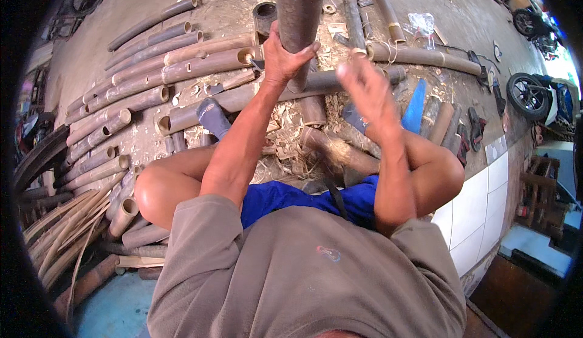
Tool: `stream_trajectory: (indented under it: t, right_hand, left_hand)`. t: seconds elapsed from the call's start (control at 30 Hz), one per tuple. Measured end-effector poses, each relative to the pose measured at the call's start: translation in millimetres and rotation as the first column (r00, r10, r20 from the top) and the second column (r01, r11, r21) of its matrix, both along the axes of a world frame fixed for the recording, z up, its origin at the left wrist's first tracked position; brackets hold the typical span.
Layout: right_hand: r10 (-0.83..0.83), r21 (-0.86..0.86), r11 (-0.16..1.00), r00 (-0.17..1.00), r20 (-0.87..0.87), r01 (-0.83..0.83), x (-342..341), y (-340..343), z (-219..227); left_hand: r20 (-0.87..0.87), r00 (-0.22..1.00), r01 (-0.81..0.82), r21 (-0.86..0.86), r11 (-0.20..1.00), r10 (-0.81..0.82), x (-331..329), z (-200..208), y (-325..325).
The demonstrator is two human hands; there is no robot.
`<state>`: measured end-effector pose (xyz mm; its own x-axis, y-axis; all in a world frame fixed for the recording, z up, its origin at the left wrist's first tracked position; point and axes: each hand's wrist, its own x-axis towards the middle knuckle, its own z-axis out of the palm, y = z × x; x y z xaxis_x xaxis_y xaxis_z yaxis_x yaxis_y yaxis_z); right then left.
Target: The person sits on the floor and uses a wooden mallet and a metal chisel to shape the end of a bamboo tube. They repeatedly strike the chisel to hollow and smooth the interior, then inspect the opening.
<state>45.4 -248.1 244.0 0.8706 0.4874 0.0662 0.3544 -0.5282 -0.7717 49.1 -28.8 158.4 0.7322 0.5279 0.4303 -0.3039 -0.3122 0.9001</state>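
Note:
A thick dark bamboo tube [299, 16] stands upright in front of me, its top end running out of the upper edge. My left hand [284, 59] is wrapped round its lower part, thumb across the near side. Just right of the tube, my right hand [370, 95] is raised and apart from it, its fingers stretched out and smeared by motion. Below the tube, a long dark bamboo pole [212, 102] lies crosswise over the floor. Pale wood shavings [288, 138] are strewn between my legs.
Several cut bamboo lengths [139, 86] lie side by side on the left, above split strips [67, 232]. A short wide bamboo ring [265, 15] stands beyond my left hand. Another pole [431, 57] lies at right, near a blue pointed object [414, 104]. A motorbike wheel [527, 95] is farther right.

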Motion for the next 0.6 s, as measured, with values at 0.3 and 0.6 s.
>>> stream_trajectory:
  t: [0.3,0.6]
  right_hand:
    - [0.187,-0.091,0.981,0.736,0.650,-0.169,64,96,181]
    - [0.587,-0.493,0.798,0.633,0.504,-0.347,82,188,168]
  left_hand:
    - [-0.009,1.000,0.013,0.004,1.000,-0.012,0,8,-9]
    - [-0.019,0.999,0.037,-0.083,0.996,-0.038,-4,-3,-1]
